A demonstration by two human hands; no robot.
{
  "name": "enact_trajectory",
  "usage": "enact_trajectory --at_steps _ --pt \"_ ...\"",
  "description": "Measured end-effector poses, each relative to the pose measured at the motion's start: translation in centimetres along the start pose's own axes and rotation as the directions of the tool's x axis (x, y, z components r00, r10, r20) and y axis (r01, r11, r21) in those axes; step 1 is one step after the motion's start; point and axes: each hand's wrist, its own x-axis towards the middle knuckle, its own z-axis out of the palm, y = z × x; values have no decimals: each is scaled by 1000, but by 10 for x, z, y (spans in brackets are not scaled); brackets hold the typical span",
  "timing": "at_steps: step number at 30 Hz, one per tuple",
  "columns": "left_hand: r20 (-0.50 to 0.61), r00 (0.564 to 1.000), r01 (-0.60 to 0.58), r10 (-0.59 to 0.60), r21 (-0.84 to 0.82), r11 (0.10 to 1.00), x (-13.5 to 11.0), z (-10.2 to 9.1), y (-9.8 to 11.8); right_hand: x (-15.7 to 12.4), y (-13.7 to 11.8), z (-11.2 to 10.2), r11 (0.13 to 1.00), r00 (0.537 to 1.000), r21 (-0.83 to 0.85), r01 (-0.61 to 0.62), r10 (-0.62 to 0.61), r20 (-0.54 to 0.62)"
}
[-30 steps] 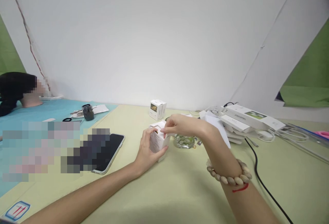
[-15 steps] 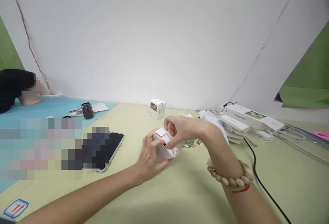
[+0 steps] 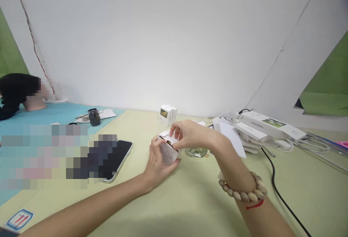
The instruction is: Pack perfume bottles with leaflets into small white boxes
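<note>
A small white cardboard box (image 3: 168, 153) is tilted a little above the table, or resting on it; I cannot tell which. My left hand (image 3: 156, 159) grips it from the left, with the thumb below and the fingers around the side. At the box's top, my right hand (image 3: 185, 134) has its thumb and fingers bent onto the white flaps. Something dark with a yellowish spot shows at the top edge, under the flap. Behind my right hand, partly covered, sits a clear glass dish (image 3: 197, 153). A similar white box (image 3: 166, 116) with a picture stands farther back.
A smartphone (image 3: 122, 153) lies on the left. Beyond it are a dark jar (image 3: 94, 118) and a mannequin head (image 3: 24, 88) on blue cloth (image 3: 65, 111). To the right are piled white boxes (image 3: 272, 124), papers, white cables and a black cable (image 3: 274, 184).
My hands have turned the box more upright and shifted it slightly left. The dark, yellow-spotted thing at its top edge shows more now, and so does the glass dish.
</note>
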Motion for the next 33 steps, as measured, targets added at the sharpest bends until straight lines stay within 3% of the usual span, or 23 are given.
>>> enact_trajectory --at_steps 8,13,18,25,29,33 --pt "-28 999 45 -45 11 999 4 -1 1 5 6 -2 994 996 62 91 -90 -24" --pt "-9 1000 -20 20 2 1000 4 -1 0 11 5 2 994 994 18 112 -112 -3" --pt "36 994 -102 101 28 994 1 -1 1 6 3 0 994 988 23 108 -109 113" --pt "64 953 -301 296 90 949 1 -5 4 -7 10 -8 992 972 -101 79 -54 228" --pt "62 965 -258 253 103 960 3 -5 2 6 7 4 991 976 -111 81 -56 210" --pt "35 976 -219 217 172 960 10 -7 -6 26 11 18 983 975 -82 164 -149 164"
